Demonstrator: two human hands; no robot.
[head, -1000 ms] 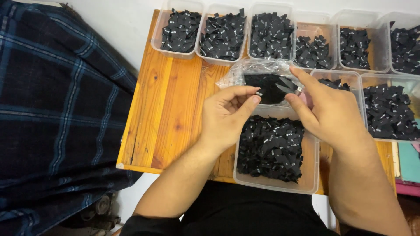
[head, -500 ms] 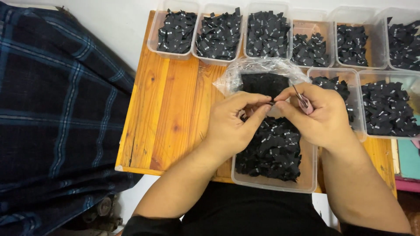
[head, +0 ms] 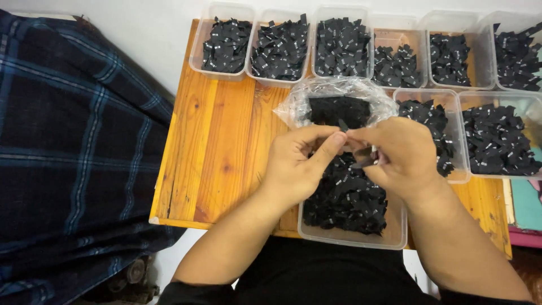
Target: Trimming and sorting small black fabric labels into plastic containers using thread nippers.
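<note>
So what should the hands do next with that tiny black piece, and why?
Probably drop it into the clear tub right below. The left hand and right hand meet above that tub, pinching a small black label between fingertips, and the tub already holds a heap of similar black labels, so that looks like the nearest spot.

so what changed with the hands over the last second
The left hand and right hand came down from in front of the clear plastic bag of black pieces and closed together over the near clear plastic tub of small black fabric labels, fingers pinching one small black label between them. Wooden table and other tubs unchanged.
</note>
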